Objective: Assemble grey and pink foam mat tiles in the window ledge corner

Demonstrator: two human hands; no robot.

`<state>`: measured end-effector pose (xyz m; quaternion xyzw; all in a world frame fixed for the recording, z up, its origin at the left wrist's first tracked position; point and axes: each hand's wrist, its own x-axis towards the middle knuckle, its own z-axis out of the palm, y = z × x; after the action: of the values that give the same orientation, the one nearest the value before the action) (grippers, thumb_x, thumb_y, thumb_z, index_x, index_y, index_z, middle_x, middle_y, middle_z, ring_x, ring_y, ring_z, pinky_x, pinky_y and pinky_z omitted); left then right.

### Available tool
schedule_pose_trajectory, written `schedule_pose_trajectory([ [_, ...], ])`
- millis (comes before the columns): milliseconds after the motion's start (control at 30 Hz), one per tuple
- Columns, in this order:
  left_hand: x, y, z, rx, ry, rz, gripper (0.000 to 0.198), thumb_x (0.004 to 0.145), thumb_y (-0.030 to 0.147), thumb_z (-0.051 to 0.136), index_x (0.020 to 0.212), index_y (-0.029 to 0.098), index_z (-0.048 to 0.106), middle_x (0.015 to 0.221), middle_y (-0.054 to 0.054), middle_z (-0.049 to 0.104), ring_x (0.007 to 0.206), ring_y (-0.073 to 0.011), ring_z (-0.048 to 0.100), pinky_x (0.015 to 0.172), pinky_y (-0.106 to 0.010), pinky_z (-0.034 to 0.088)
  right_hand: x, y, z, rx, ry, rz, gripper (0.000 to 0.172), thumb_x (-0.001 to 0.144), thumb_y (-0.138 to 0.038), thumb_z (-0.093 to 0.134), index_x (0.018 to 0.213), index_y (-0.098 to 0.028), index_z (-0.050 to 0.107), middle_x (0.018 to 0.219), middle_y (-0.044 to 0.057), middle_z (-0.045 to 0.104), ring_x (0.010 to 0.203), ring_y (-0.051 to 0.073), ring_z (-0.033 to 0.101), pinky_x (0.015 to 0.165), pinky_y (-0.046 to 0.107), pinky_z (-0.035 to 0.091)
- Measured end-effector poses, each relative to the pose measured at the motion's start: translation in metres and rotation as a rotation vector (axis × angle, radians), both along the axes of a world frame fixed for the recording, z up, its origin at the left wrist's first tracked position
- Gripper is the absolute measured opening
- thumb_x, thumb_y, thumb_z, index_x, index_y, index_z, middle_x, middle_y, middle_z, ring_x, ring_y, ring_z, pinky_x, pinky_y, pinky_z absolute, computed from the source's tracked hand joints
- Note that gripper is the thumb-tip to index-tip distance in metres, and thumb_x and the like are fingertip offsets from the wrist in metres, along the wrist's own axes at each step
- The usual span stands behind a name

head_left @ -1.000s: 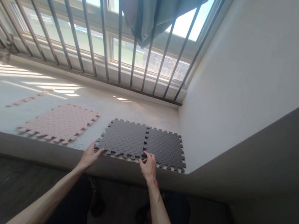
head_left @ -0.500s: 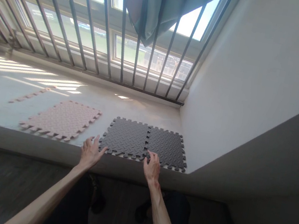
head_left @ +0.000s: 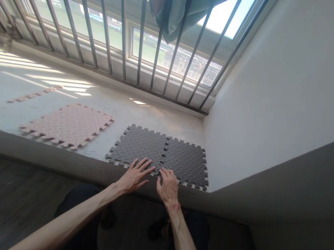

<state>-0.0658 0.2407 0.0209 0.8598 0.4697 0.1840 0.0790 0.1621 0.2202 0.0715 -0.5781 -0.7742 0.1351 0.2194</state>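
Observation:
Two dark grey foam puzzle mats lie side by side on the window ledge (head_left: 103, 101), the left grey mat (head_left: 137, 145) interlocked with the right grey mat (head_left: 187, 161) along a toothed seam. My left hand (head_left: 135, 174) lies flat with spread fingers on the near edge of the left mat, just beside the seam. My right hand (head_left: 168, 185) presses its fingers on the near edge of the right mat at the seam. Neither hand holds anything.
A pink foam mat (head_left: 68, 125) lies on the ledge to the left, with a thin pink edge strip (head_left: 32, 94) behind it. Window bars (head_left: 144, 35) and a hanging teal curtain (head_left: 182, 2) stand at the back. A white wall (head_left: 283, 89) bounds the right.
My left hand has moved right from the left mat's near left corner to beside the seam and now lies flat there. My right hand stays at the seam.

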Motion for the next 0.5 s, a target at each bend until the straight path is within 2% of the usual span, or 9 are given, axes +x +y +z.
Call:
schedule_pose_trajectory([
  [200, 0.002, -0.004, -0.002, 0.039, 0.053, 0.007, 0.073, 0.103, 0.039, 0.06, 0.171, 0.037, 0.036, 0.183, -0.01, 0.031, 0.17, -0.0373, 0.025, 0.136, -0.066, 0.019, -0.006, 0.009, 0.0, 0.021, -0.086, 0.015, 0.045, 0.104, -0.028, 0.05, 0.145, -0.019, 0.067, 0.149, 0.014, 0.073, 0.138, 0.03, 0.061, 0.116, 0.05, 0.053],
  [267, 0.002, -0.005, -0.001, 0.058, 0.058, 0.019, 0.072, 0.103, 0.042, 0.059, 0.171, 0.037, 0.036, 0.183, -0.009, 0.032, 0.17, -0.0361, 0.026, 0.136, -0.065, 0.019, -0.01, 0.02, -0.003, 0.018, -0.101, 0.01, 0.049, 0.107, -0.032, 0.045, 0.148, -0.014, 0.065, 0.154, 0.016, 0.07, 0.145, 0.029, 0.059, 0.122, 0.049, 0.049],
  [400, 0.002, -0.007, 0.0, 0.099, 0.069, 0.028, 0.073, 0.103, 0.045, 0.059, 0.172, 0.037, 0.035, 0.183, -0.007, 0.031, 0.17, -0.0343, 0.026, 0.137, -0.061, 0.016, -0.017, 0.045, -0.02, -0.011, -0.157, 0.058, 0.065, 0.111, -0.039, 0.033, 0.162, -0.001, 0.046, 0.174, 0.021, 0.047, 0.165, 0.029, 0.039, 0.138, 0.048, 0.03],
  [500, 0.002, -0.009, 0.0, 0.126, 0.059, 0.025, 0.078, 0.101, 0.047, 0.061, 0.173, 0.036, 0.032, 0.183, -0.008, 0.031, 0.17, -0.0339, 0.026, 0.137, -0.06, 0.014, -0.023, 0.063, -0.035, -0.024, -0.175, 0.031, 0.072, 0.111, -0.044, 0.031, 0.168, 0.0, 0.032, 0.181, 0.022, 0.029, 0.172, 0.03, 0.026, 0.141, 0.05, 0.023],
])
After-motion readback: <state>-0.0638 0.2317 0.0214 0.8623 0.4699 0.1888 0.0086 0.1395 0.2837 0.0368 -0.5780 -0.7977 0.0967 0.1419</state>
